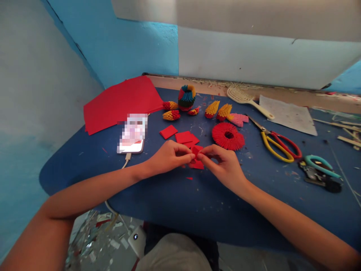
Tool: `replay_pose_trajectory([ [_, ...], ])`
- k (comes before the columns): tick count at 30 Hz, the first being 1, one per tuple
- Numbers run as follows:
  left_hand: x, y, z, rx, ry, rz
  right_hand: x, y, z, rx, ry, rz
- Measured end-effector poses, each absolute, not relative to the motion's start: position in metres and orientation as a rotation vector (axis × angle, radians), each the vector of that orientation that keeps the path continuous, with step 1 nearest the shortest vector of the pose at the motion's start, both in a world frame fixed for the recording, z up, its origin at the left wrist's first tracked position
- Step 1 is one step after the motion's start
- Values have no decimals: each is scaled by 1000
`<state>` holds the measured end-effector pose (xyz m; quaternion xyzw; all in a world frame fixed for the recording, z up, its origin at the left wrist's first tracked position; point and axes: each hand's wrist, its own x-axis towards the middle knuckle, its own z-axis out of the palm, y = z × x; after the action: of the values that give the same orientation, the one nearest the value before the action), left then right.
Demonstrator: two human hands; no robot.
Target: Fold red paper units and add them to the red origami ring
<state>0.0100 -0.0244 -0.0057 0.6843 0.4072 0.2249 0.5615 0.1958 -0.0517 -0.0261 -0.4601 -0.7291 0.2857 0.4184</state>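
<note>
Between my two hands, a small piece of red paper (196, 151) is pinched at the fingertips. My left hand (174, 156) grips its left side with thumb and forefinger. On its right side my right hand (221, 162) pinches it the same way. Just beyond my left hand lie small red paper rectangles (168, 132), and another red piece (197, 164) is beneath the fingertips. A red ring of folded paper (228, 136) rests beyond my right hand. A tiny red scrap (189, 178) is on the blue table (169, 199) nearer to me.
Large red sheets (121, 101) and a phone on a cable (138, 146) lie left. Folded-paper pieces (171, 115) and a round paper pot (186, 98) stand behind. Scissors (278, 145), a hairbrush (245, 98), a white sheet (287, 114) and a teal-handled tool (321, 169) lie right.
</note>
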Motion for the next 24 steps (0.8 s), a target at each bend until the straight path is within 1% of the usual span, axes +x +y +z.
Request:
replay_pose_trajectory([
  [5,11,-25,-3,1592,972,508,193,-53,-26,-1169,-1801,695],
  [8,12,-25,-3,1623,1007,538,190,-54,-28,-1184,-1744,743],
  [12,11,-25,-5,1807,1069,605,188,-53,-33,-1185,-1673,841],
  [17,10,-25,-5,2072,1070,572,190,-52,-35,-1177,-1699,891],
  [20,11,-26,-3,2093,1048,588,190,-54,-34,-1194,-1725,892],
  [24,13,-29,1,2061,1030,635,186,-57,-34,-1149,-1604,862],
])
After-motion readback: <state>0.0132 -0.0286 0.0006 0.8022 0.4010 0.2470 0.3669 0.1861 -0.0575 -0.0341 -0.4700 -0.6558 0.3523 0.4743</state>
